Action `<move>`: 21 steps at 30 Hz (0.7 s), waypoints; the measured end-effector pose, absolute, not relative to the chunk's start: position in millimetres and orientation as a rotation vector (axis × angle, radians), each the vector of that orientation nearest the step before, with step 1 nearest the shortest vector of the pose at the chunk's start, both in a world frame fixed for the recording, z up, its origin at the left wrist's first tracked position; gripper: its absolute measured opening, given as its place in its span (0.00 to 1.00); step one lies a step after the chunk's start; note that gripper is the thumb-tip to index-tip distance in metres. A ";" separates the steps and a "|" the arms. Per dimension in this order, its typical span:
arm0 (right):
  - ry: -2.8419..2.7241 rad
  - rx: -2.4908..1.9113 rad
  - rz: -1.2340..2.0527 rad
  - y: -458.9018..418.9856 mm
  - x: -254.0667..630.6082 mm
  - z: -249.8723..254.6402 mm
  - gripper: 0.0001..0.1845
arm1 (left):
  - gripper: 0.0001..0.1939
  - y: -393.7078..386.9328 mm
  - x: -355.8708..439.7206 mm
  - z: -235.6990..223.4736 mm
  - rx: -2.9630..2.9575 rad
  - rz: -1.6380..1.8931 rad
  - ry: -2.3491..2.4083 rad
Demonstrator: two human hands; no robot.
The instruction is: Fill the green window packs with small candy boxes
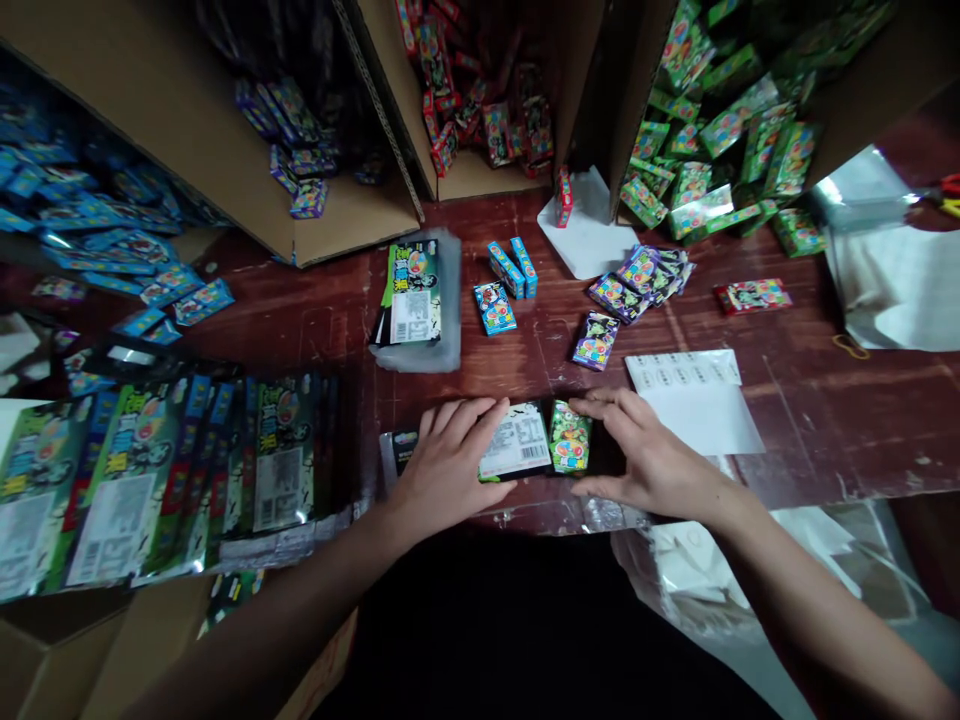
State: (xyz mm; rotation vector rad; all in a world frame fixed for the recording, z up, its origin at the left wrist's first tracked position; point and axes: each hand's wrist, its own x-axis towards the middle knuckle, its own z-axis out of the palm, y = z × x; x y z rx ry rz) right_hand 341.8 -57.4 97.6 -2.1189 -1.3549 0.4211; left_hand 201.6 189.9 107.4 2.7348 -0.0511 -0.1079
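Note:
My left hand (446, 470) lies over a flat printed packet (525, 440) with a white barcode panel, its fingers and thumb gripping the packet at the table's front edge. Against the packet's right end stands a small green box (570, 437) with cartoon print. My right hand (652, 455) curls around that box's right side, forefinger at the top corner and thumb below. Part of the packet is hidden under my left hand. Just beyond are a purple box (596, 340), a blue box (495, 307) and a stack of printed packets (416, 300) in clear sleeves.
Filled packets (285, 450) stand in a row at left. Open cartons along the back hold blue boxes (112, 230), purple boxes (307, 195), red boxes (495, 130) and green boxes (720, 150). A sticker sheet (694, 385) and a red box (754, 296) lie at right.

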 end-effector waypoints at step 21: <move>-0.765 -1.862 0.232 -25.2 339.8 94.8 0.29 | 0.52 150.5 238.8 114.4 2.371 0.323 0.450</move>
